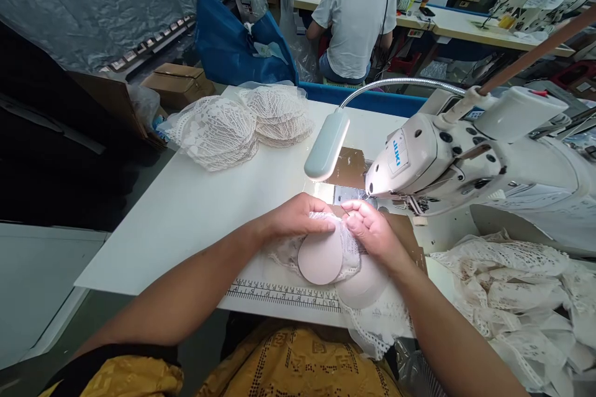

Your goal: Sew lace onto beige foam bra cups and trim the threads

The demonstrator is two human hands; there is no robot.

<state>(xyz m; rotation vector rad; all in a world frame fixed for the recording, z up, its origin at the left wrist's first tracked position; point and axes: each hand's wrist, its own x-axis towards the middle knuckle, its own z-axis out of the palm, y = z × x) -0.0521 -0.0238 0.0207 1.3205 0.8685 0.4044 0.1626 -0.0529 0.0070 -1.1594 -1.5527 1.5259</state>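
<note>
A white lace bra (351, 254) with smooth padded cups is held over the front of the sewing table. My left hand (305, 214) is closed on the top edge of one cup (320, 258), thumb on the near side. At the same cup's right edge my right hand (370, 229) pinches the lace. A thin dark sliver shows by its fingertips, too small to name. The second cup (363, 282) hangs lower, partly under my right wrist, and lace trails over the table's front edge. Just beyond my hands stands the sewing machine's (405, 155) needle area.
A lamp (328, 146) hangs above the machine bed. Stacked lace pieces (228, 127) lie at the back left of the white table (186, 211); a lace heap (521, 298) is at right. A printed ruler (288, 294) runs along the front edge. Beyond, a person (354, 18) sits facing away.
</note>
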